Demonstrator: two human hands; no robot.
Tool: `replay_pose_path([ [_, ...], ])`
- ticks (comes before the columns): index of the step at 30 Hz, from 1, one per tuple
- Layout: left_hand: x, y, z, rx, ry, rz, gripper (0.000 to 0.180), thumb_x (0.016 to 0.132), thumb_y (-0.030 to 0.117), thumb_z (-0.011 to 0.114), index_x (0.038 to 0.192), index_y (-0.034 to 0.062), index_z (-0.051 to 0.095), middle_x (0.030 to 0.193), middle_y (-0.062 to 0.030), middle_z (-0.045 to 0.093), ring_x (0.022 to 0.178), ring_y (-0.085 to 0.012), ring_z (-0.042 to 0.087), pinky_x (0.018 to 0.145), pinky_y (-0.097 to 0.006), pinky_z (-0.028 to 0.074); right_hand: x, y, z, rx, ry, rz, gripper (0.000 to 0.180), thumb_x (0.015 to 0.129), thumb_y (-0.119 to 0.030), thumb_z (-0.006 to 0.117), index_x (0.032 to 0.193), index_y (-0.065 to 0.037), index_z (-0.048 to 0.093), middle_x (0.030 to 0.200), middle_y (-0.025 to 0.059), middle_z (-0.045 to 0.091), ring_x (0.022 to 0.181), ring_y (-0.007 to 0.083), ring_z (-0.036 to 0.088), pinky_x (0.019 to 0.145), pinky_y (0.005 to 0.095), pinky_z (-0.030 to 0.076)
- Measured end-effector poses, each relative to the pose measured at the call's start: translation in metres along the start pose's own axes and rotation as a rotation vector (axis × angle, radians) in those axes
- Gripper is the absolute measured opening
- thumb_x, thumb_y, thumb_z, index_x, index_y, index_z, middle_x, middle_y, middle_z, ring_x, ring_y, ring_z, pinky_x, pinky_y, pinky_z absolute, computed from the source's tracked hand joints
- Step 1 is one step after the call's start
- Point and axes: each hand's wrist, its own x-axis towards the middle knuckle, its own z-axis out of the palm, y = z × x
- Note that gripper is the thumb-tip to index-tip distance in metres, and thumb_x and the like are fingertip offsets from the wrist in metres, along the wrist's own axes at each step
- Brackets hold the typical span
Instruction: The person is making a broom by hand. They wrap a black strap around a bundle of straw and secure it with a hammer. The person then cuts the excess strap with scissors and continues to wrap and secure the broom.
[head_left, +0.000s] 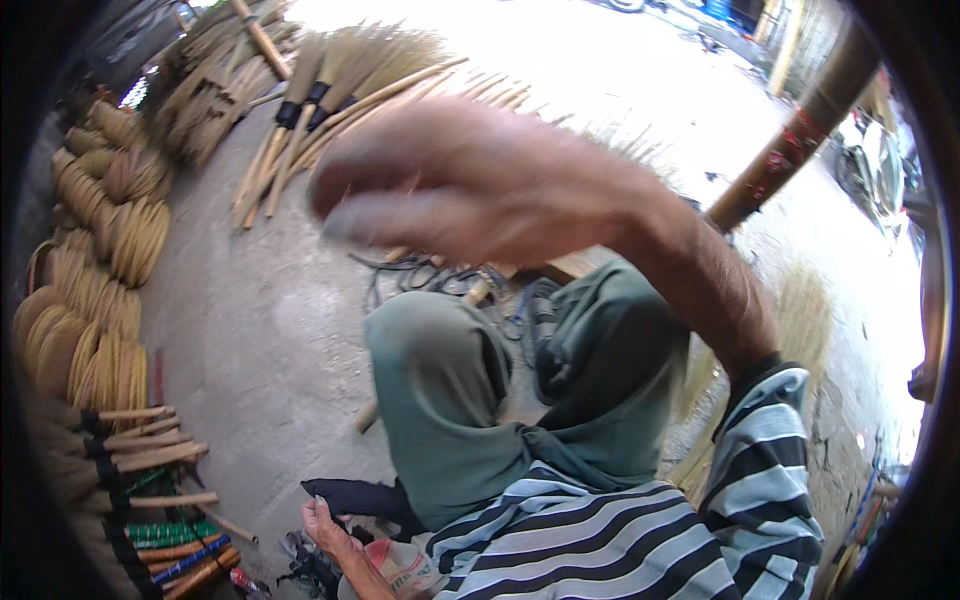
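My right hand (440,185) is raised high and large in the middle of the view, above my bent knees. Its fingers and thumb point left, smeared by motion; whether anything lies between them does not show. Low on the left, my left hand (325,525) has its fingers curled by the end of a piece of black cloth (365,498) beside my thigh. What sits inside those fingers is hidden. Below and beside that hand lie dark scraps (305,565) and a pale bag with red on it (395,562).
Several grass brooms (300,110) with wooden handles lie at the upper left. Coiled straw-coloured bundles (110,230) line the left side, with more broom handles (160,450) below them. Black strips (400,272) lie beyond my knees. A slanting bamboo post (790,140) stands right.
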Motion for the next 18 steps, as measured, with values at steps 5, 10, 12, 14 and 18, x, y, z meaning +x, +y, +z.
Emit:
replay_pose_path([
  [5,-0.052,0.104,0.02,-0.234,0.13,0.171,0.018,0.107,0.019,0.076,0.118,0.0091,0.065,0.078,0.0067,0.055,0.051,-0.0015,0.043,0.042,-0.019,0.032,0.074,-0.047,0.108,-0.154,-0.468,-0.2,0.035,0.106,-0.032,0.076,0.11,0.002,0.077,0.1,0.0227,0.08,0.1,0.0389,0.08,0.09,0.0503,0.065],
  [10,-0.092,0.158,0.042,-0.356,0.104,0.39,0.024,0.104,0.012,0.074,0.123,0.0015,0.066,0.077,0.0045,0.055,0.053,-0.0008,0.035,0.048,-0.019,0.026,0.07,-0.074,0.263,0.16,-0.598,-0.33,0.041,0.097,-0.037,0.08,0.109,0.002,0.08,0.105,0.0266,0.08,0.104,0.0443,0.078,0.091,0.0543,0.063],
  [12,-0.099,0.174,0.04,-0.284,0.115,0.461,0.023,0.103,0.013,0.075,0.121,0.0011,0.067,0.077,0.0042,0.055,0.053,-0.0011,0.036,0.049,-0.019,0.026,0.05,-0.077,0.311,0.299,-0.739,-0.272,0.04,0.095,-0.037,0.078,0.106,0.001,0.082,0.102,0.0284,0.08,0.103,0.0462,0.078,0.089,0.0556,0.061],
  [14,-0.101,0.185,0.033,-0.265,0.143,0.478,0.022,0.103,0.013,0.074,0.119,0.0007,0.068,0.078,0.0032,0.056,0.054,-0.0024,0.038,0.05,-0.02,0.029,0.026,-0.075,0.337,0.305,-0.748,-0.328,0.036,0.097,-0.032,0.075,0.106,0.003,0.079,0.096,0.0306,0.077,0.096,0.0499,0.076,0.084,0.0562,0.06],
  [18,-0.088,0.192,0.022,-0.358,0.142,0.403,0.025,0.102,0.01,0.074,0.124,-0.0001,0.067,0.075,0.0032,0.055,0.053,-0.0041,0.042,0.053,-0.022,0.037,0.02,-0.054,0.319,0.592,-0.383,-0.23,0.031,0.104,-0.027,0.073,0.112,0.003,0.077,0.096,0.0293,0.076,0.089,0.0453,0.076,0.079,0.0534,0.06],
])
